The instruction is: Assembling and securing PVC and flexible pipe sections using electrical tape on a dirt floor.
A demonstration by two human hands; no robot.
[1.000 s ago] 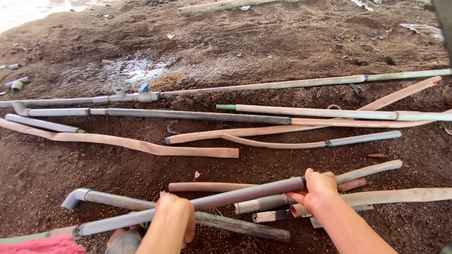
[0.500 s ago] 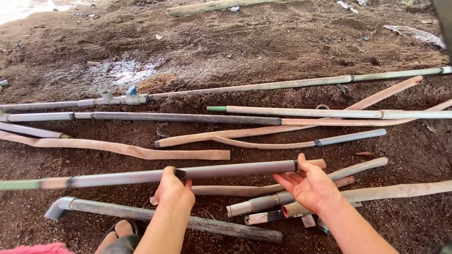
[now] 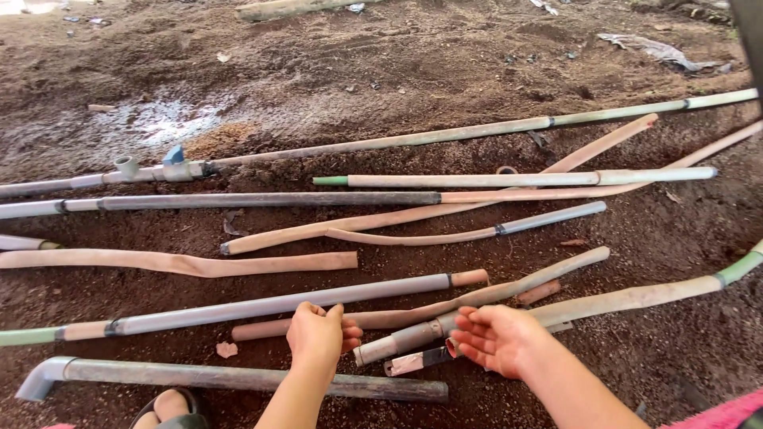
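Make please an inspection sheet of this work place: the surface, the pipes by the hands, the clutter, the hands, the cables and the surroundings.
Surface: bare brown soil, with a pale wet patch at upper left.
Job's things: long grey pipe lying on the soil just beyond the left hand; short pipe pieces between both hands.
Clutter: many pipes and flattened hoses in rows; an elbow pipe nearest the person.
Hands: left hand loosely curled, right hand open; neither grips anything.
Cables: nothing seen.
Surroundings: a wooden piece and a rag at the far edge.
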